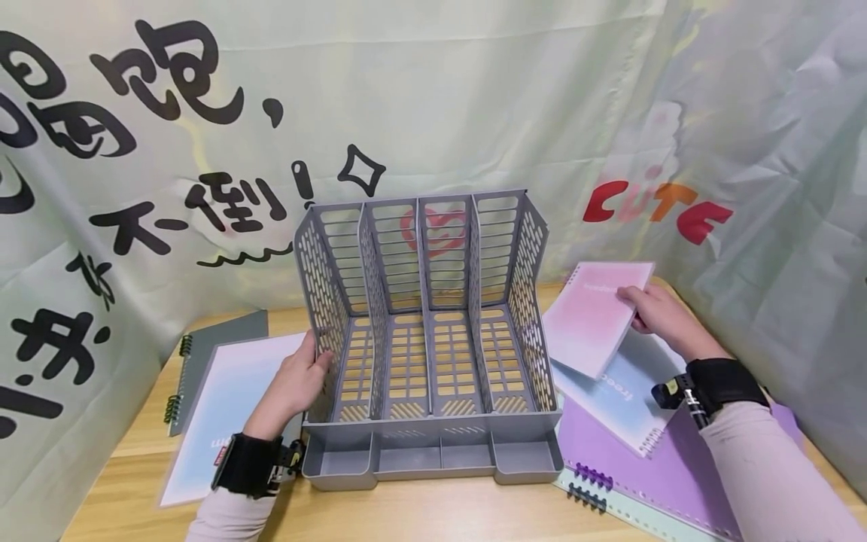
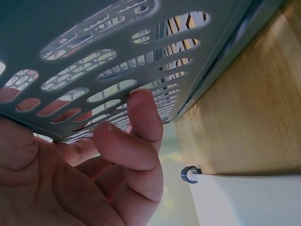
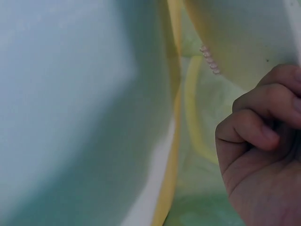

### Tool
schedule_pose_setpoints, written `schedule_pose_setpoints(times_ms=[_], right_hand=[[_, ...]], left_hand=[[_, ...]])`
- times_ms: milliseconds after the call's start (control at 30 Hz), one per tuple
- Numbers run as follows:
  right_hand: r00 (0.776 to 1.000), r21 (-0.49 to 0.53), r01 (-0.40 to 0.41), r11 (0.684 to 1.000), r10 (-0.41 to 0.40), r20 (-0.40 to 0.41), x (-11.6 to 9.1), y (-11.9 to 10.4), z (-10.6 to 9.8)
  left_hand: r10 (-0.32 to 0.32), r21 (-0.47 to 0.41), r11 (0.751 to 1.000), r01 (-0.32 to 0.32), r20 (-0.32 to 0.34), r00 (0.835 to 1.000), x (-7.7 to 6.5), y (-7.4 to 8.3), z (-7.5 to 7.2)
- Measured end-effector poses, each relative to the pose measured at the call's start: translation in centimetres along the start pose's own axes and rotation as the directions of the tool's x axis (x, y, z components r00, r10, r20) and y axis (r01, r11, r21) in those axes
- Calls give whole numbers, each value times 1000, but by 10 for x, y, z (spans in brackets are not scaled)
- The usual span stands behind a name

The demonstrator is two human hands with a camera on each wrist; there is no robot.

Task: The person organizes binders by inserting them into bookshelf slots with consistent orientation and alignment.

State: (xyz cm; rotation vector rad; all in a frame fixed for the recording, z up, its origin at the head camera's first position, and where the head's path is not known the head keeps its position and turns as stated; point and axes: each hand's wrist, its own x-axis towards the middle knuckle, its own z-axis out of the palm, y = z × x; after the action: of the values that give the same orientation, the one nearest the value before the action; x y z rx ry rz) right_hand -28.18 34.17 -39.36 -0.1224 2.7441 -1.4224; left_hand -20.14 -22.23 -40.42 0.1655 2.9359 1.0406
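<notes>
A grey desk file organizer [image 1: 433, 444] with tall slotted dividers and small front trays stands at the middle of the table. My left hand [image 1: 298, 380] grips its left side wall near the front edge; in the left wrist view, curled fingers [image 2: 141, 117] lie against the perforated panel [image 2: 94, 70]. At the right, my right hand [image 1: 660, 312] pinches a pink spiral notebook [image 1: 596, 309] by its right edge. The notebook is tilted and overlaps a blue-and-white spiral notebook [image 1: 623, 384]. In the right wrist view, the right hand [image 3: 263, 136] shows curled fingers.
Under the blue-and-white notebook lie a purple notebook [image 1: 582, 436] and a pale green one [image 1: 630, 508]. Left of the organizer, another blue-and-white notebook [image 1: 223, 421] overlaps a dark grey spiral notebook [image 1: 230, 335]. A printed curtain [image 1: 474, 98] hangs behind the wooden table [image 1: 433, 512].
</notes>
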Motion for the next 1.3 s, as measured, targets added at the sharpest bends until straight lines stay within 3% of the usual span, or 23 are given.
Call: schedule_pose_setpoints(times_ms=[567, 1300], right_hand=[[977, -137, 35, 990, -63, -206, -24, -23, 6], [934, -216, 112, 970, -177, -312, -46, -46, 13]], left_hand=[[-1, 3, 1000, 1, 5, 1000, 0, 0, 0], [-7, 8, 1000, 7, 5, 1000, -2, 1, 1]])
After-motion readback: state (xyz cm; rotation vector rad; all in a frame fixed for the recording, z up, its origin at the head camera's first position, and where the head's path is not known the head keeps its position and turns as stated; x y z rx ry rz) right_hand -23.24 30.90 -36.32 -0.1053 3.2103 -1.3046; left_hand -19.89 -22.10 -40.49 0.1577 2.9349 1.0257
